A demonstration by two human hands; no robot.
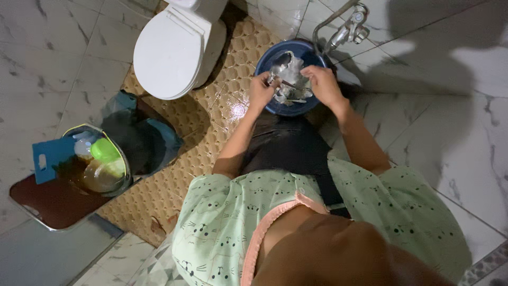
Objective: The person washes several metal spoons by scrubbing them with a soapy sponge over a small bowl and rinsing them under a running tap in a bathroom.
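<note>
Near the top middle of the frame a blue basin (275,108) sits on the floor right under a metal tap (346,30), so water can fall straight into it. Inside lies a big spoon (279,61) with other shiny cutlery and something pale and soapy-looking. Both hands are over the basin, a little apart. The left hand (262,90) pinches a small metal piece, maybe a spoon handle. The right hand (321,85) curls down over the pile, but I cannot tell if it grips anything.

The hands hide much of the basin. At the lower left a round tub (125,159) holds a green-lidded bottle (103,151) and a blue cutting board (53,156), leaning up as if to drain. A white toilet (169,50) with its lid down stands at the upper left, its tank cut off by the frame's top edge.
</note>
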